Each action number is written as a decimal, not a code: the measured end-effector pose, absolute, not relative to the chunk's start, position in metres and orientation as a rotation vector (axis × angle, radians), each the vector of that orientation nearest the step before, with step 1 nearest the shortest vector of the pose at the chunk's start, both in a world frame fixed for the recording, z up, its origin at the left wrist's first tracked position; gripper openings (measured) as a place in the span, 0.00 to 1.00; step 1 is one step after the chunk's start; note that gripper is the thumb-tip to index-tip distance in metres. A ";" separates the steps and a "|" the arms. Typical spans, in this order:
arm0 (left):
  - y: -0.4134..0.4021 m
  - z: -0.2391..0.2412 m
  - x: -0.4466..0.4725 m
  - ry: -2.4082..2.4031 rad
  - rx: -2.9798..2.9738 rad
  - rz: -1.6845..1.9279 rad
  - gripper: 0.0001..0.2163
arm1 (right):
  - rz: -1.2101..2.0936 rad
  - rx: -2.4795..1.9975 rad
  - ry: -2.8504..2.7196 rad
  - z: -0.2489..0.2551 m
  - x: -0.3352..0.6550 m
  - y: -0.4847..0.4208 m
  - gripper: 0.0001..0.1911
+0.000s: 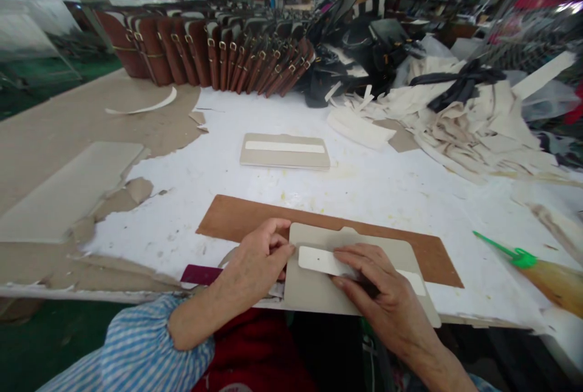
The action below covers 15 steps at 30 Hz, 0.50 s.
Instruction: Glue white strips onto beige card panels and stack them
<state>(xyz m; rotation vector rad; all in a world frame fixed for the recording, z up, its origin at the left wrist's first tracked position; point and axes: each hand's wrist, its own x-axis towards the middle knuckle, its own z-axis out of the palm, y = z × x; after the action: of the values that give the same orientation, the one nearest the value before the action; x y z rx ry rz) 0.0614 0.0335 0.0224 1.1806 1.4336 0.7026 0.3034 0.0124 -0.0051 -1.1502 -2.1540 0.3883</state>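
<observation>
A beige panel (314, 292) with rounded corners and a small tab on its far edge lies at the table's front edge. My left hand (259, 258) is at its left edge, thumb and fingers closed on that edge. Across the panel runs a white strip (314, 260) with a small dark dot. My right hand (387, 295) grips this strip between thumb and fingers and covers its middle. Beneath the panel, a long brown leather-like piece (255, 211) lies flat on the white table covering. A purple piece (200, 274) sticks out beside my left forearm.
Further back is a small stack of beige panels (285, 159) topped by a white strip. Brown buckled pieces (200, 52) stand in rows behind it. Cream scraps (473, 119) heap up at right. An amber container with a green nozzle (521, 257) lies near the right edge.
</observation>
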 end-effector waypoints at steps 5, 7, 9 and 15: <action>0.032 0.022 0.064 1.461 1.183 0.717 0.19 | 0.416 -1.197 -2.132 -0.006 0.305 0.013 0.13; 0.031 0.021 0.064 1.475 1.202 0.732 0.19 | 0.398 -1.191 -2.134 -0.007 0.305 0.012 0.13; 0.030 0.020 0.064 1.496 1.234 0.750 0.19 | 0.375 -1.164 -2.150 -0.008 0.303 0.012 0.13; 0.029 0.020 0.059 1.585 1.486 0.768 0.18 | 0.309 -1.123 -2.180 -0.007 0.294 0.011 0.13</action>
<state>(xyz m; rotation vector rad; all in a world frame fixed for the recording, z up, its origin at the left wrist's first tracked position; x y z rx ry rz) 0.0593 0.0291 0.0199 1.4864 1.5846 0.7677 0.2945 0.0105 -0.0066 -1.1230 -2.1796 0.3090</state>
